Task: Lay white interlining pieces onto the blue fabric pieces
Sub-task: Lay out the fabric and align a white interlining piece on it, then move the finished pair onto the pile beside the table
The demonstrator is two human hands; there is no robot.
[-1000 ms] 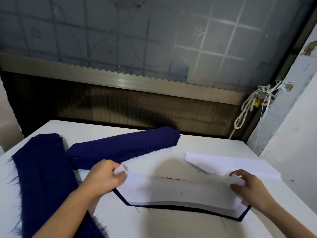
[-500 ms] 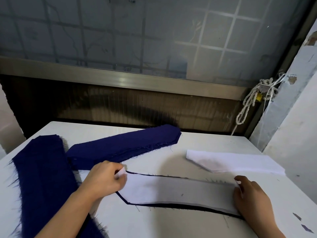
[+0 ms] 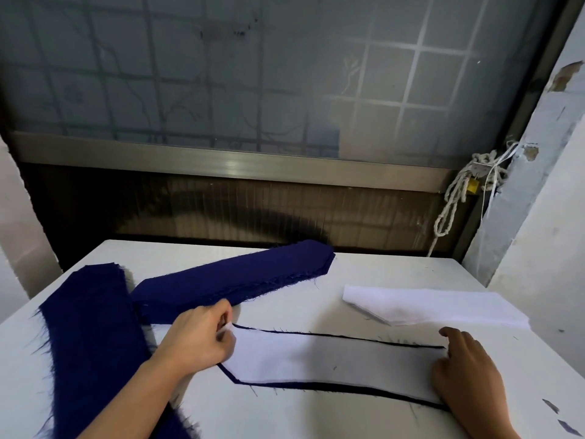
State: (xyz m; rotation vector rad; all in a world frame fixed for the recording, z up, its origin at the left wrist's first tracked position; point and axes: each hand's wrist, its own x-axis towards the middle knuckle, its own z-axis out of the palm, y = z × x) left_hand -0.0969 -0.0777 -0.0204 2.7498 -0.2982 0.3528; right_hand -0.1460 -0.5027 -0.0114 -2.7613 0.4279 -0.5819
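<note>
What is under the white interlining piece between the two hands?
A blue fabric piece: only its thin dark edges show around the white interlining piece. Its middle is covered.

**Both hands low, left one pinching**

My left hand (image 3: 196, 340) sits left of centre, fingers curled, thumb and fingertips nipping a corner of the white interlining piece (image 3: 332, 359). Its bare forearm (image 3: 133, 397) runs in from the near left. My right hand (image 3: 465, 372) lies palm-down at the near right, fingers loosely straight, pressing flat.

A white table (image 3: 364, 270) faces a grimy (gridded) window (image 3: 221, 74).
</note>
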